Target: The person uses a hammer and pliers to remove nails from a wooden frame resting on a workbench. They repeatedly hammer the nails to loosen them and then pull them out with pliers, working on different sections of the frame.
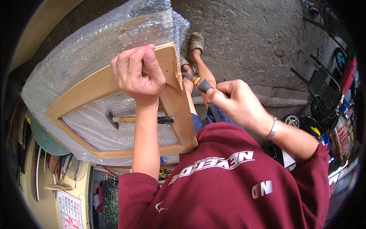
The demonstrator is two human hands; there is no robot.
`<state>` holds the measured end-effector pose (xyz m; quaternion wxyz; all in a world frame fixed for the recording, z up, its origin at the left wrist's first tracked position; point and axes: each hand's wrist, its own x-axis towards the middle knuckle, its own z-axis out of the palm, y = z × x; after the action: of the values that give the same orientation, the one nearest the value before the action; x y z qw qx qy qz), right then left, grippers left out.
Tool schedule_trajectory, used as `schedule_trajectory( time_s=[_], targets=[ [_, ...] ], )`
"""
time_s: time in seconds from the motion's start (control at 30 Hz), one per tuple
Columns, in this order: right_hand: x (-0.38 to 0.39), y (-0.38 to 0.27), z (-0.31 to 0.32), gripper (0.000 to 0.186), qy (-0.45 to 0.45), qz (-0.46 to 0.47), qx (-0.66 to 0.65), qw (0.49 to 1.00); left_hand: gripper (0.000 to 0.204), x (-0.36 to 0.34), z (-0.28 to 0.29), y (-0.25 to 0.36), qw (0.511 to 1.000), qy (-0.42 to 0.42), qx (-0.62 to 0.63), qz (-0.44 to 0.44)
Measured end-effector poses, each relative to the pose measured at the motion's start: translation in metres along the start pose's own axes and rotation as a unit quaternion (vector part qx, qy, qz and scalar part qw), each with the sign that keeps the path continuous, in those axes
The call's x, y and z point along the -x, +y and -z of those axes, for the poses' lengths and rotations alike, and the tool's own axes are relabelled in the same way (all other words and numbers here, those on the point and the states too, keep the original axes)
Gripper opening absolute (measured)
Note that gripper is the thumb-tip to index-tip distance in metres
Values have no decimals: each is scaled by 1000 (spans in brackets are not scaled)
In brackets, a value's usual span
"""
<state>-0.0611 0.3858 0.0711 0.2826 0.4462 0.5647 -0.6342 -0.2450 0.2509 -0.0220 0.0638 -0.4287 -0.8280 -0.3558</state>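
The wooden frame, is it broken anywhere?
Yes, the wooden frame looks damaged on its edge between the left hand and right hand. The splintered wood there looks rough and jagged, while the edge nearer the shirt looks straight.

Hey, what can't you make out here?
Head view:
Grey-and-yellow hand tool: handle's end, hidden by the right grip.
Left grip: whether it holds anything, hidden by its curled fingers.
Black-and-tan hammer handle: middle, hidden by the left forearm.
White paper wall sheet: lower end, cut off by the bottom edge.
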Motion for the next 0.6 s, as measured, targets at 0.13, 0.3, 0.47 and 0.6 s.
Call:
schedule_trajectory(
  time_s=[0.13, 0.3, 0.47, 0.6],
  targets=[
    [14, 12, -23, 38, 122, 159, 61, 978, 13, -1, 0, 0, 1000, 5, 0, -1],
    [-3, 64, -54, 37, 110, 70, -187, 974, 19, -1, 3, 3, 1000, -18, -5, 0],
    [-39, 102, -75, 44, 92, 252, -141, 953, 21, -2, 4, 5, 1000, -16, -6, 2],
    [-80, 129, -95, 42, 149, 350, -141, 914, 21, -3, 3, 5, 1000, -24, -10, -6]
  ],
)
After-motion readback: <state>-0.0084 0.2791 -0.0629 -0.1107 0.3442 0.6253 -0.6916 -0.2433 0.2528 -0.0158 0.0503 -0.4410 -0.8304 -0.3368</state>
